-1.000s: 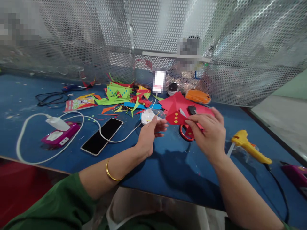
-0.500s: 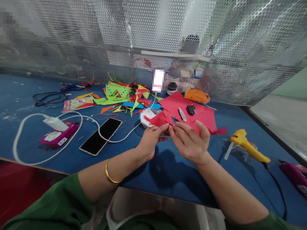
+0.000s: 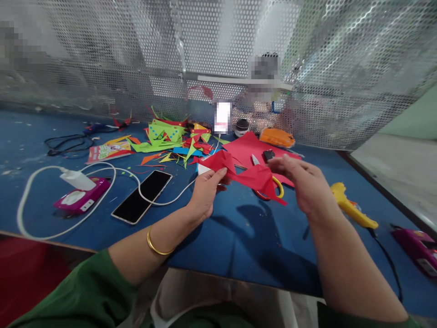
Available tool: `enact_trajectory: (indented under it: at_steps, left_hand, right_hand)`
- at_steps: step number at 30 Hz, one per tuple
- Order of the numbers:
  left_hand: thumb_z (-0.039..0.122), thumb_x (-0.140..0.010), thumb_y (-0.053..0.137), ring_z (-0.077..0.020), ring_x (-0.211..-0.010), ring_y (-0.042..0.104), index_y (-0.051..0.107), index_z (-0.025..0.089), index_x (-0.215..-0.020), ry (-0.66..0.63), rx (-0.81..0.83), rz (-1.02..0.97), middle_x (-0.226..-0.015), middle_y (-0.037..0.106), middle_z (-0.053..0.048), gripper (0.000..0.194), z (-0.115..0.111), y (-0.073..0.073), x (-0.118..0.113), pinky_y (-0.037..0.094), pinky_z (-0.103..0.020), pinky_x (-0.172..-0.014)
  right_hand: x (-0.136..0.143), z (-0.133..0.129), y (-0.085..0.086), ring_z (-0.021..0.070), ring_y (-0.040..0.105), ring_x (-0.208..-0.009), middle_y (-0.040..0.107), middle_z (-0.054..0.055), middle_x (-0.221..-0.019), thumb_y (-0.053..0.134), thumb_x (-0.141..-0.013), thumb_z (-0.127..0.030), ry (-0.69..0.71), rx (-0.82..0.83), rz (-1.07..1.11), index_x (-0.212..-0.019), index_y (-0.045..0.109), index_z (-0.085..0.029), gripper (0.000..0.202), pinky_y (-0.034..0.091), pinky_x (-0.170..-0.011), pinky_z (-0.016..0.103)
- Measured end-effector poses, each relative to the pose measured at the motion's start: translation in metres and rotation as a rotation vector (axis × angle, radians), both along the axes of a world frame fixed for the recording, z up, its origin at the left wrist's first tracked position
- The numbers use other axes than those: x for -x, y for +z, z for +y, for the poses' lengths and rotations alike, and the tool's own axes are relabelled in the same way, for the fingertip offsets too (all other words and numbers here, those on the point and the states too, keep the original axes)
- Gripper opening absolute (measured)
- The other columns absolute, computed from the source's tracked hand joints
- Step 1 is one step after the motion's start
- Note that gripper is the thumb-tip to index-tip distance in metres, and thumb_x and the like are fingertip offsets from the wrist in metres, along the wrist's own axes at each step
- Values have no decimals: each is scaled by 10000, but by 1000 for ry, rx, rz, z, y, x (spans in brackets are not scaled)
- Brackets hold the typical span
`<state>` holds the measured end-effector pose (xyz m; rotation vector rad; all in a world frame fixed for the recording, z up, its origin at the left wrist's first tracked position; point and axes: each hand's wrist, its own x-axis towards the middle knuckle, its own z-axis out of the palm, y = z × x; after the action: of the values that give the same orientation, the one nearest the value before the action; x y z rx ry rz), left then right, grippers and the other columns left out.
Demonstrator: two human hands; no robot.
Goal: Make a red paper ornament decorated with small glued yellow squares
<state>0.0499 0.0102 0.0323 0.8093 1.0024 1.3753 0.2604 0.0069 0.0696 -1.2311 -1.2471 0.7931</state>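
In the head view my left hand [image 3: 206, 189] pinches a folded red paper piece [image 3: 257, 176] between thumb and fingers, and the paper stretches out to the right above the table. My right hand [image 3: 307, 182] is off the paper, just to its right, with fingers extended and nothing seen in them. Partly hidden behind the paper lie scissors [image 3: 280, 187] with a yellow and red handle; a blade tip shows above it. Larger red sheets [image 3: 244, 148] lie beyond, with a small black object [image 3: 268, 155] on them. A white round item [image 3: 204, 169] is mostly covered by the paper.
Green, orange and yellow paper cutouts [image 3: 164, 134] are heaped at the back. To the left lie a phone [image 3: 141, 198], a white cable and a purple socket box [image 3: 82, 196]. A yellow glue gun [image 3: 353, 207] rests at right, near another purple box [image 3: 414, 248]. Perforated mesh stands behind.
My right hand has let go of the red paper and moved right. The paper now hangs open from my left hand, and the scissors' handle has come into sight.
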Motion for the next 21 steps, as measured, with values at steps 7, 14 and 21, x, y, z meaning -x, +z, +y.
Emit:
enact_trajectory:
  at_steps: [7, 14, 21]
  left_hand:
    - [452, -678, 818, -142, -623, 599, 696, 172, -625, -23, -11, 9, -635, 671, -34, 310, -3, 3, -1, 424, -267, -583]
    - [402, -622, 876, -161, -642, 632, 784, 157, -744, -204, 7, 79, -707, 729, -64, 289, -13, 1, -6, 463, -285, -606]
    - [367, -673, 830, -129, -532, 566, 748, 165, -591, -83, -50, 204, -563, 690, -54, 234, -13, 0, -7, 428, -276, -568]
  right_hand:
    - [18, -10, -6, 131, 541, -572, 643, -8, -609, 822, -653, -490, 80, 89, -91, -667, 715, -202, 308, 412, -522, 271]
    - [39, -15, -14, 101, 444, -515, 587, -23, -569, 764, -699, -506, 57, 122, -81, -685, 694, -194, 320, 358, -485, 255]
    - [36, -13, -24, 92, 376, -509, 474, -59, -522, 729, -733, -457, 79, 111, -261, -619, 617, -204, 299, 305, -496, 251]
